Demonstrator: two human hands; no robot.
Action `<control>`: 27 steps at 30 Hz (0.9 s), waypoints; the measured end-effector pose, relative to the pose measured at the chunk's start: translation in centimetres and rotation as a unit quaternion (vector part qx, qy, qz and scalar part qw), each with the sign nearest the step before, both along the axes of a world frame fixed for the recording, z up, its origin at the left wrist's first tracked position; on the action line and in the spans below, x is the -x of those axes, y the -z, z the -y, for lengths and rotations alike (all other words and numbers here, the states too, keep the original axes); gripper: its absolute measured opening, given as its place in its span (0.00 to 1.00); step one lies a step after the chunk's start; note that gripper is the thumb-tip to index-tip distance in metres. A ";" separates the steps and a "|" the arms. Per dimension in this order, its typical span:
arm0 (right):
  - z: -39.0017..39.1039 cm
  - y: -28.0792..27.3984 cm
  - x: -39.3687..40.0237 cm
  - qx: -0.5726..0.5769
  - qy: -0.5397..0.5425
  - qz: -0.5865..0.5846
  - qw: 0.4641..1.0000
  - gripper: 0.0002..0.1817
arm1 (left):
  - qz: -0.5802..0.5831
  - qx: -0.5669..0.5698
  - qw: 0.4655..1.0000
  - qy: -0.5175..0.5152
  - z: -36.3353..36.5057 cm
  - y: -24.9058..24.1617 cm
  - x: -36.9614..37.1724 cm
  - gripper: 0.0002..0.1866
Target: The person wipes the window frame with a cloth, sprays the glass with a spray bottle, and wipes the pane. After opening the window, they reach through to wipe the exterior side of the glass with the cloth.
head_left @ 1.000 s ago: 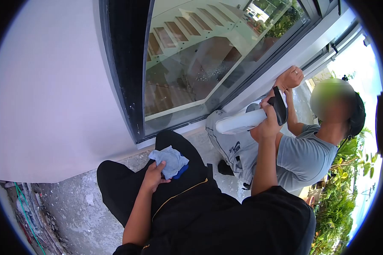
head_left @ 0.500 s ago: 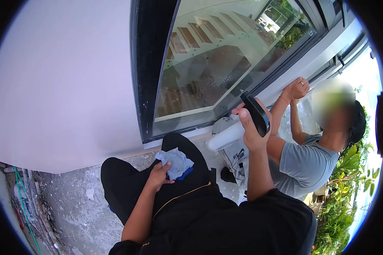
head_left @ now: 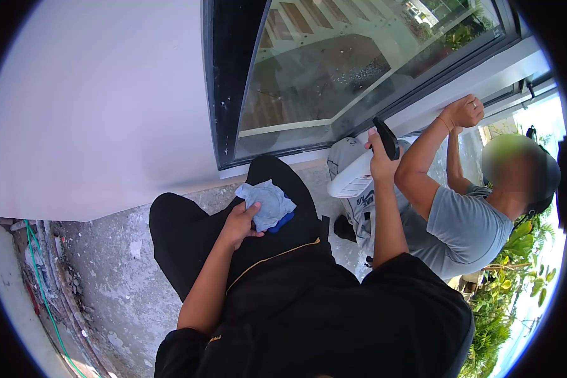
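My left hand [head_left: 240, 225] is closed on a light blue cloth [head_left: 268, 203] over my thigh, thumb pressed on top. A darker blue piece [head_left: 281, 223] shows beneath the cloth. My right hand [head_left: 383, 161] is wrapped round the neck of a white spray bottle [head_left: 351, 179] with a black trigger head [head_left: 387, 138]. The bottle lies tilted, its white body pointing left and its head up near the window frame. Spray droplets [head_left: 361, 71] speckle the lower part of the window glass [head_left: 309, 75].
Close on my right, a person in a grey shirt [head_left: 466, 220] holds both arms raised to the white sill. A dark window frame [head_left: 227, 82] borders a pale wall [head_left: 107, 107]. Pipes and a green hose [head_left: 44, 296] run along the rough concrete floor [head_left: 129, 277].
My view has shifted, so the window sits higher and farther right. The spray bottle has come down lower against the window, while the cloth stays in my left hand over my thigh.
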State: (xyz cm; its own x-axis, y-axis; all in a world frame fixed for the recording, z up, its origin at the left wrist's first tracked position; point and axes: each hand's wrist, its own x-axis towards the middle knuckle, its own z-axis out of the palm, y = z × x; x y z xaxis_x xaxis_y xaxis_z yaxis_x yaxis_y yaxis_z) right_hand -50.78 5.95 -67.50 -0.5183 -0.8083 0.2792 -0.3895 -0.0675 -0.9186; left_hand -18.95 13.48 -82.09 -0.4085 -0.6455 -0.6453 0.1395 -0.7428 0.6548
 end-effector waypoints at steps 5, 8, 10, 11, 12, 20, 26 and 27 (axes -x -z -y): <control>-1.1 3.6 -4.1 0.033 -0.192 -0.203 0.960 0.11 | 0.000 -0.005 1.000 0.015 0.5 -0.3 0.1 0.22; -2.0 3.5 -8.5 0.015 -0.267 -0.298 0.916 0.13 | 0.003 -0.008 1.000 0.017 0.5 0.3 0.2 0.23; -1.4 4.5 -8.7 0.026 -0.270 -0.323 0.907 0.13 | 0.010 -0.008 1.000 0.021 0.4 0.3 0.2 0.24; -1.0 4.9 -8.4 0.033 -0.270 -0.338 0.901 0.13 | 0.011 -0.010 1.000 0.015 0.4 0.3 0.2 0.23; -1.1 5.2 -7.7 0.002 -0.256 -0.336 0.906 0.14 | 0.010 -0.012 1.000 0.011 0.2 0.3 0.2 0.22; -1.3 10.6 -4.3 -0.113 -0.151 -0.334 0.924 0.19 | 0.008 -0.005 1.000 0.009 0.3 0.1 0.3 0.23; -1.1 10.2 -3.5 -0.227 -0.172 -0.317 0.905 0.19 | 0.010 -0.007 1.000 0.019 0.6 0.4 0.1 0.24; -0.6 10.9 -3.3 -0.227 -0.119 -0.314 0.914 0.19 | 0.007 -0.006 1.000 0.018 0.7 0.4 0.1 0.25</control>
